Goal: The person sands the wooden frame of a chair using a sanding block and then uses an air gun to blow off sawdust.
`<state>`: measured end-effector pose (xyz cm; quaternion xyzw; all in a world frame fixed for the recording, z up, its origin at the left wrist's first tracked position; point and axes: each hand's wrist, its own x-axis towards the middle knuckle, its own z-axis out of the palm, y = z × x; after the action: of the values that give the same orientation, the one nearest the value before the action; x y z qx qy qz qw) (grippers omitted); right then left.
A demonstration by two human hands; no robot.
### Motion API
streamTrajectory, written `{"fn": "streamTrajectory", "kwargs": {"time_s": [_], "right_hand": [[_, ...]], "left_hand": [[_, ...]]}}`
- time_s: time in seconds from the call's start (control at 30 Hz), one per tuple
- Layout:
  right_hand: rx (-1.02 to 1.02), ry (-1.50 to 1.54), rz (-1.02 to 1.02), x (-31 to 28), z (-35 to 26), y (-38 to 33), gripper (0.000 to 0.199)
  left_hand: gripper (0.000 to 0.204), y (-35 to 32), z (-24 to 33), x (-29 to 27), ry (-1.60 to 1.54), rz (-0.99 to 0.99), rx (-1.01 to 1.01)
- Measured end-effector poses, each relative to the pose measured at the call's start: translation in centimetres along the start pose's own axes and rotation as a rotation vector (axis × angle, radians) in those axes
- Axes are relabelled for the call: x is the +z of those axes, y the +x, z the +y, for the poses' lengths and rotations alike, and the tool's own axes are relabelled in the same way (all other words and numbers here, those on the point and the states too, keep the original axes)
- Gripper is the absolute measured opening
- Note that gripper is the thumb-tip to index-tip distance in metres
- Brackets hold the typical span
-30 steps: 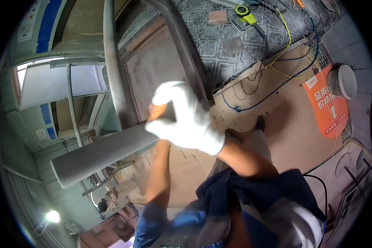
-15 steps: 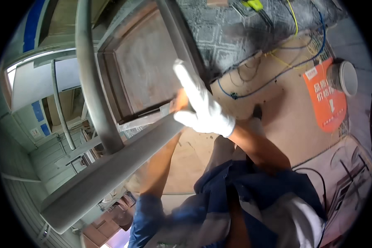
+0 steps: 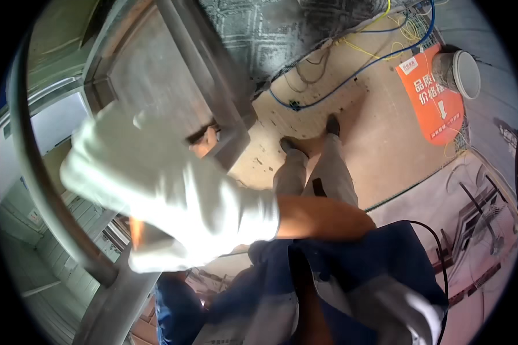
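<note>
My right hand (image 3: pixel 155 172), in a white glove and smeared by motion, reaches across to the left over the grey metal frame. Its fingers look bent, with the thumb apart. An orange bit (image 3: pixel 137 232) shows between thumb and fingers; I cannot make out what it is. Below the glove runs a wide grey beam (image 3: pixel 112 302), joined to a round grey post (image 3: pixel 43 178). Behind the glove, a recessed grey panel (image 3: pixel 152 69) has a thick frame. A skin-coloured patch (image 3: pixel 206 144) at its lower corner may be my left hand; the glove hides that forearm.
Grey patterned cloth (image 3: pixel 265 34) lies beyond the panel. Blue hose (image 3: pixel 351 80) and yellow cord (image 3: pixel 380 57) cross the tan board floor (image 3: pixel 380 144). At the right are an orange sign (image 3: pixel 437 109) and a white bucket (image 3: pixel 466 75). A black cable (image 3: pixel 437 241) curves beside my clothing.
My right hand has swung left and looks larger in view. The view has shifted, so the beam and post stand farther left. My left forearm, visible before, is now mostly hidden.
</note>
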<state>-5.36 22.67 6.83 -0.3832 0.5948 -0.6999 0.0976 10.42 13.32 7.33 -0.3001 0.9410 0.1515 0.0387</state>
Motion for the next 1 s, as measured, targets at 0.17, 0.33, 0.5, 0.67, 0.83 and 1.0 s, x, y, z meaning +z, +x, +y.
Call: {"fn": "streamTrajectory", "kwargs": {"time_s": [0.17,0.33,0.5,0.67,0.83,1.0], "right_hand": [[-0.016,0.09,0.087,0.9,5.0,-2.1,0.092],[0.053,0.185,0.123,0.4,1.3,0.3,0.077],[0.149,0.091,0.28,1.3,7.1,-3.4,0.071],[0.663,-0.151,0.376,2.5,7.7,-6.7,0.051],[0.671,0.129,0.354,1.7,5.4,-7.9,0.048],[0.536,0.363,0.296,-0.1,2.5,-9.1,0.034]], "left_hand": [[0.043,2.5,-0.8,0.9,0.007,-0.011,0.071],[0.044,1.1,-0.9,1.4,0.029,-0.054,0.048],[0.044,4.7,-1.5,2.9,0.035,-0.079,0.132],[0.044,4.7,-2.2,3.3,0.043,-0.054,0.124],[0.045,4.9,-1.9,3.2,0.056,-0.059,0.141],[0.045,5.1,-1.4,2.5,0.062,-0.074,0.165]]}}
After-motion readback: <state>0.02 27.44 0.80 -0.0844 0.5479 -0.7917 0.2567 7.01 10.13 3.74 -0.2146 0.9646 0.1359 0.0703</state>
